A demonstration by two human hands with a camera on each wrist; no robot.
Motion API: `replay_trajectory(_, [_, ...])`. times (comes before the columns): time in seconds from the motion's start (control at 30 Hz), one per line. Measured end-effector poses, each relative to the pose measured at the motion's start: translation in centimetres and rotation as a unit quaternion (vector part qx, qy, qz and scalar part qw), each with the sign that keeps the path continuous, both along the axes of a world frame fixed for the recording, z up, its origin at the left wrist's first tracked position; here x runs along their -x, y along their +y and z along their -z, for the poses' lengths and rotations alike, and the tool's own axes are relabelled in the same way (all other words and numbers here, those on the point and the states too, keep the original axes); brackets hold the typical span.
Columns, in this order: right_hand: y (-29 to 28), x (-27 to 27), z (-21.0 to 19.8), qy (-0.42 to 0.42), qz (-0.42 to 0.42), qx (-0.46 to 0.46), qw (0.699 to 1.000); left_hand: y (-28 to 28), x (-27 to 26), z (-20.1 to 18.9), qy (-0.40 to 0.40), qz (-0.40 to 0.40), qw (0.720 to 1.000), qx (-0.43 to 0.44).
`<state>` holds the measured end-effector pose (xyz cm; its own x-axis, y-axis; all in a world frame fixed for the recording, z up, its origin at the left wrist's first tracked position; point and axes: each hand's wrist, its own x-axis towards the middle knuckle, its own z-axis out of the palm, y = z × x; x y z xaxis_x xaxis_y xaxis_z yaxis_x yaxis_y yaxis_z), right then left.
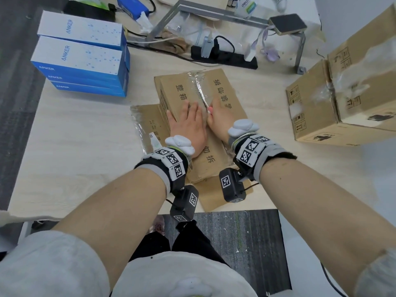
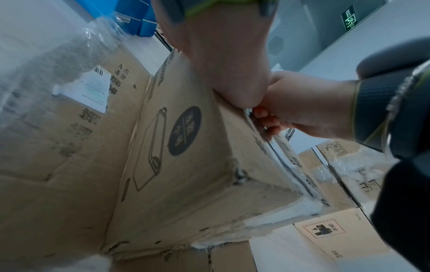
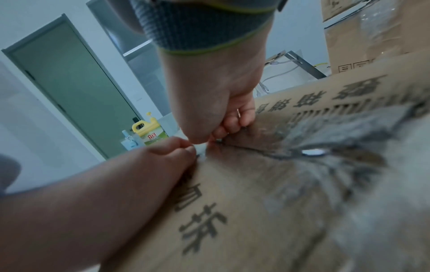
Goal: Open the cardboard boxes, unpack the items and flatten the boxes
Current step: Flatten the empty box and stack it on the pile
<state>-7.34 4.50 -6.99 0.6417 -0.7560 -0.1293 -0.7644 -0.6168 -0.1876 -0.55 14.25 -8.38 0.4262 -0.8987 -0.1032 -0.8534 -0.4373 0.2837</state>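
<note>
A brown cardboard box [image 1: 222, 93] printed with black characters stands mid-table, its top seam covered by clear tape [image 1: 199, 91]. My left hand [image 1: 188, 127] lies flat on the left top flap, fingers straight, pressing down. My right hand [image 1: 216, 118] sits just right of it at the seam. In the right wrist view the right hand's fingertips [image 3: 232, 125] are curled into the taped seam [image 3: 309, 152]. The left wrist view shows the box's side [image 2: 186, 165] and the right hand [image 2: 302, 110] hooked on the top edge.
Flattened cardboard with crumpled tape [image 1: 147, 121] lies under and left of the box. A stack of blue-and-white Anker boxes [image 1: 81, 61] stands at the far left. Two taped cardboard boxes [image 1: 342, 99] stand at the right. A power strip [image 1: 222, 56] and metal stand [image 1: 214, 13] lie behind.
</note>
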Motion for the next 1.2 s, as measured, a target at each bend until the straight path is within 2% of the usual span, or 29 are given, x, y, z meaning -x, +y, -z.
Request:
replay_trajectory(0.17, [-0.1,-0.1,-0.9,0.035,0.016,-0.028,0.999,-0.5,-0.1,-0.1,-0.001,0.002,1.0,0.002])
replay_trajectory(0.3, [-0.1,0.5,-1.0,0.004,0.027,-0.026,0.999,-1.7,-1.0,-0.6,-0.023,0.022,0.999,-0.022])
replay_trajectory(0.47, [-0.3,0.6,-1.1,-0.008,0.024,-0.035,0.999,-0.1,0.9,-0.5,-0.022,0.035,0.999,-0.012])
replay_trajectory(0.63, [-0.2,0.3,-1.0,-0.025,0.074,-0.054,0.995,-0.3,1.2,-0.3,-0.02,0.027,0.999,-0.023])
replay_trajectory(0.7, [-0.4,0.4,-1.4,-0.002,0.061,-0.071,0.996,-0.4,1.2,-0.3,-0.025,0.03,0.999,-0.023])
replay_trajectory(0.8, [0.0,1.1,-1.5,0.001,0.034,-0.038,0.999,-0.4,1.2,-0.1,-0.02,0.027,0.999,-0.022])
replay_trajectory(0.93, [0.5,1.0,-1.4,0.017,0.042,-0.065,0.997,-0.4,1.1,0.0,-0.022,0.029,0.999,-0.023])
replay_trajectory(1.1, [1.0,1.7,-2.0,0.037,0.048,-0.042,0.997,-0.4,1.2,0.3,-0.018,0.027,0.999,-0.015])
replay_trajectory(1.2, [1.0,1.8,-1.5,0.012,0.047,-0.067,0.997,-0.4,1.1,0.3,-0.023,0.028,0.999,-0.013])
